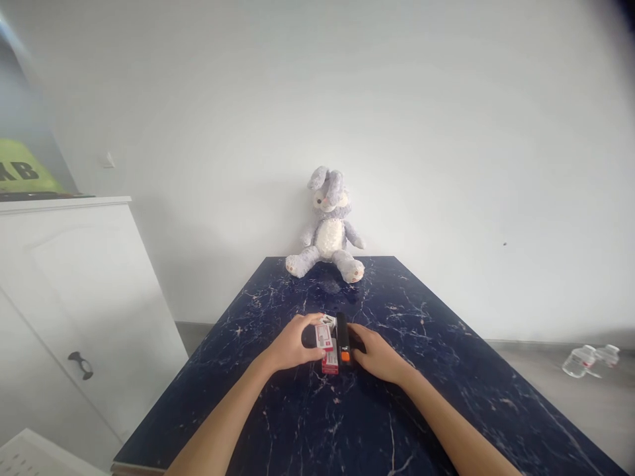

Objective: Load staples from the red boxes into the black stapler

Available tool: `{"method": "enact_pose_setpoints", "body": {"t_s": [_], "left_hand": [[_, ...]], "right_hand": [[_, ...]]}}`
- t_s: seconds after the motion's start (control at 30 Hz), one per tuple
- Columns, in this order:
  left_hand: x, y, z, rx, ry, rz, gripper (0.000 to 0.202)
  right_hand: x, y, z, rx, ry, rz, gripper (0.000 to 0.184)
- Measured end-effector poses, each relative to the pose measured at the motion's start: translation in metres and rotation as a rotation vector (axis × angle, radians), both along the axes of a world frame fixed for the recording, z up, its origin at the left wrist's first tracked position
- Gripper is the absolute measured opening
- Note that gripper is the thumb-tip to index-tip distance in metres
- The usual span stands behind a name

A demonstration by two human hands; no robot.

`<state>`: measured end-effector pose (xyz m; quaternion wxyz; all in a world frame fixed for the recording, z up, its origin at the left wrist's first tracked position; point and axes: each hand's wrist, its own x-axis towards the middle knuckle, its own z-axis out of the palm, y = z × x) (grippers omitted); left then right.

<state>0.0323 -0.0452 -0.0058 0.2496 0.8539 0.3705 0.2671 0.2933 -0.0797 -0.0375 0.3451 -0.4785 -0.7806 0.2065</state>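
Observation:
My left hand [295, 344] curves round a small red-and-white box [324, 336], thumb at its near end and fingers at its far end. Partly under that box is another red-and-white box [330, 362]. A white piece with a dark mark [328, 320] shows at the far end, too small to make out. Alongside the boxes stands a black stapler [342, 334] with an orange part at its near end. My right hand [376, 354] grips it from the right, thumb near the orange part; its other fingers are partly hidden.
A grey plush rabbit [330, 231] sits at the far edge of the dark blue marbled table [397, 410], against the white wall. To the left is a white cabinet [74, 284] with a dark handle. Clear plastic bottles [579, 361] are on the floor at right.

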Motion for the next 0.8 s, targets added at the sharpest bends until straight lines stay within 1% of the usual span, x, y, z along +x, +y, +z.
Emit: {"method": "enact_pose_setpoints", "body": {"t_s": [0.13,0.27,0.4,0.57,0.7,0.8], "left_hand": [[0.0088,-0.0062,-0.0034,-0.087,0.007,-0.073,0.073],[0.0109,-0.0073,-0.0062,-0.12,-0.014,-0.111,0.077],[0.0089,-0.0073,-0.0053,-0.125,0.006,-0.095,0.083],[0.0077,-0.0078,-0.0038,-0.125,0.014,-0.094,0.079],[0.0082,-0.0087,-0.0049,-0.132,0.059,-0.092,0.089],[0.009,-0.0086,-0.0088,-0.142,0.105,-0.081,0.095]], "right_hand": [[0.0007,0.0,0.0005,0.013,-0.026,-0.004,0.06],[0.0009,-0.0006,0.0017,0.013,-0.025,-0.003,0.06],[0.0002,-0.0009,0.0014,0.01,-0.021,-0.002,0.06],[0.0003,-0.001,0.0008,0.007,-0.033,-0.002,0.059],[0.0006,-0.0001,0.0005,0.013,-0.044,-0.004,0.061],[0.0007,0.0004,0.0005,0.021,-0.046,-0.005,0.06]]}}
